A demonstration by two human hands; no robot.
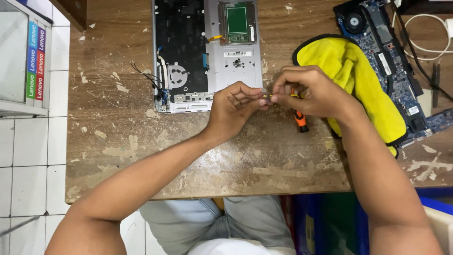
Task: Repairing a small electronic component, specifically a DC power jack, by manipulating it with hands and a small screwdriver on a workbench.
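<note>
My left hand (233,107) and my right hand (309,92) meet above the worn wooden table (141,137), pinching one small dark part (265,97) between their fingertips. An orange-handled screwdriver (300,120) runs under my right palm and pokes out below it; whether the palm grips it is unclear. Just behind my left hand lies an opened silver laptop base (207,52), its black keyboard backing and green touchpad board exposed.
A yellow cloth with black edging (363,85) lies right of my hands, partly over a blue motherboard with a fan (387,52). White and black cables (424,42) sit at the far right. A tiled floor and cabinet (23,56) are to the left.
</note>
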